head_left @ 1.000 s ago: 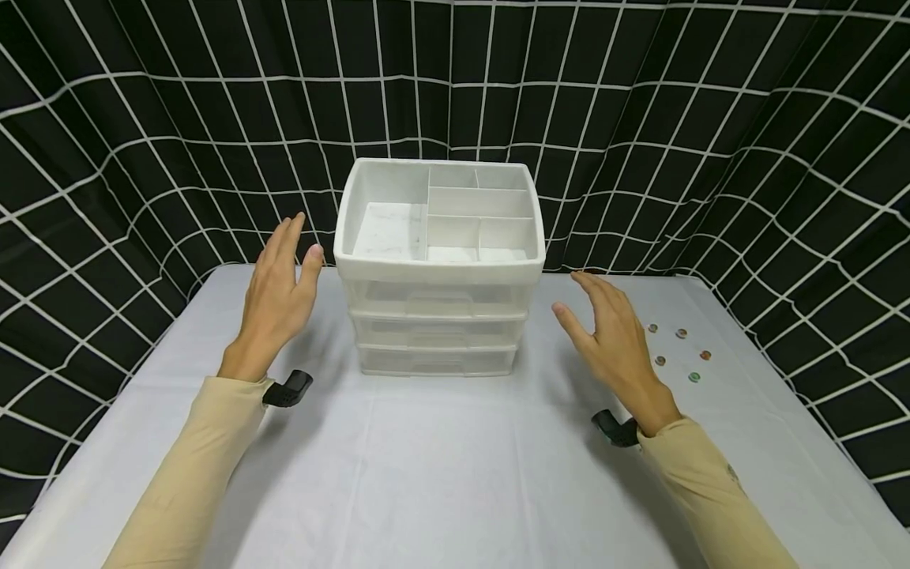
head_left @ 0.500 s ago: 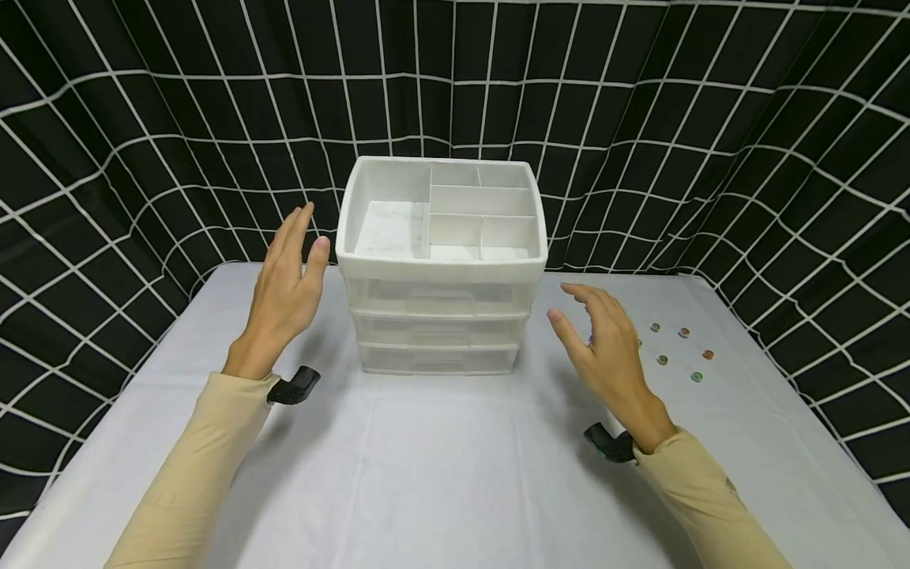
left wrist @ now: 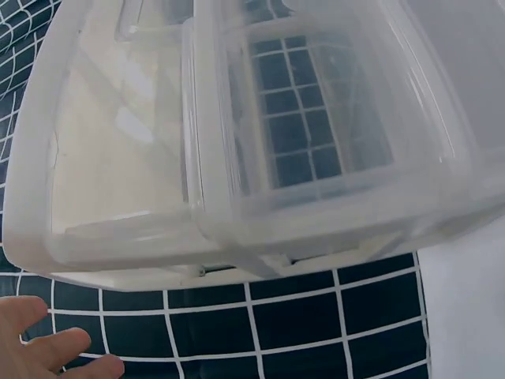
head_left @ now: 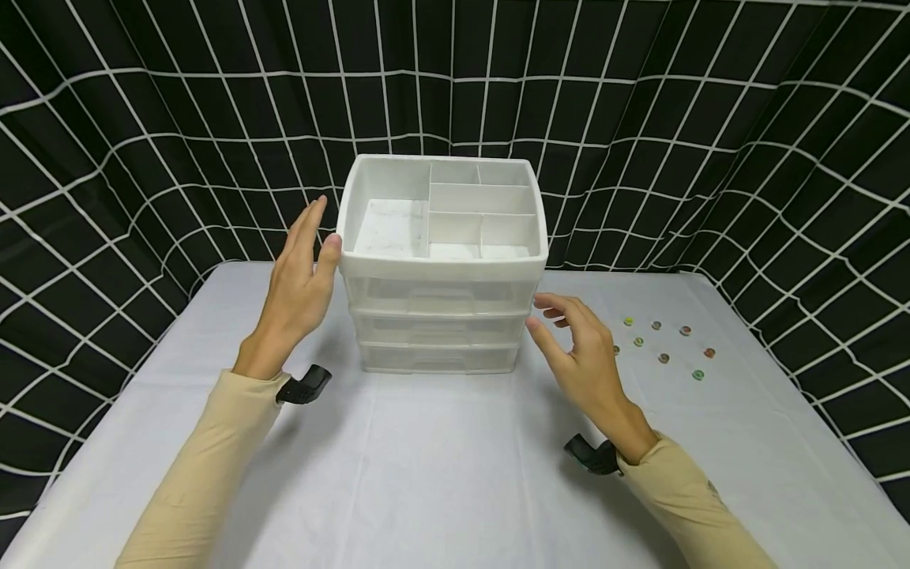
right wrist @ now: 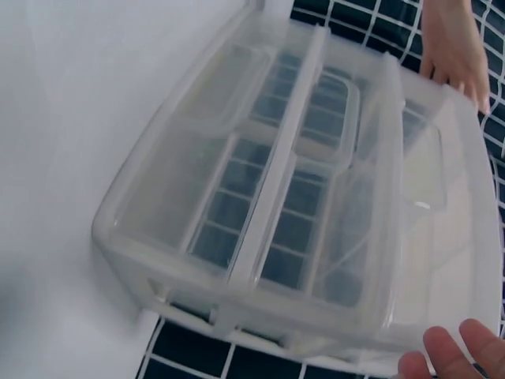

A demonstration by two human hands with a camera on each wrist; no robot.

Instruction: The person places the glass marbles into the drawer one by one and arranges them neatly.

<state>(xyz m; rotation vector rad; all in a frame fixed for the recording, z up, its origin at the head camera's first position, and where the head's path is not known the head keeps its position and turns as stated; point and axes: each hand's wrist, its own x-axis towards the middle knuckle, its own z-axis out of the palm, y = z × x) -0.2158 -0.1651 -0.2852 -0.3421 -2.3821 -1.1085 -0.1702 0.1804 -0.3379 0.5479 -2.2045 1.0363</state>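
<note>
Drawer box [head_left: 441, 270] stands upright mid-table, drawers facing me. My left hand [head_left: 297, 294] is beside its left wall, fingers straight; right hand [head_left: 583, 356] at its right, fingers loosely bent. Neither pinches anything; contact I can't tell. For a steady hold, I'd match palm heights, then press both sides evenly. Versus a second ago: hands closer in, box unmoved, more beads [head_left: 664, 358] uncovered behind my right.

White-gridded black fabric [head_left: 469, 103] hangs behind a white-covered table [head_left: 441, 466].
</note>
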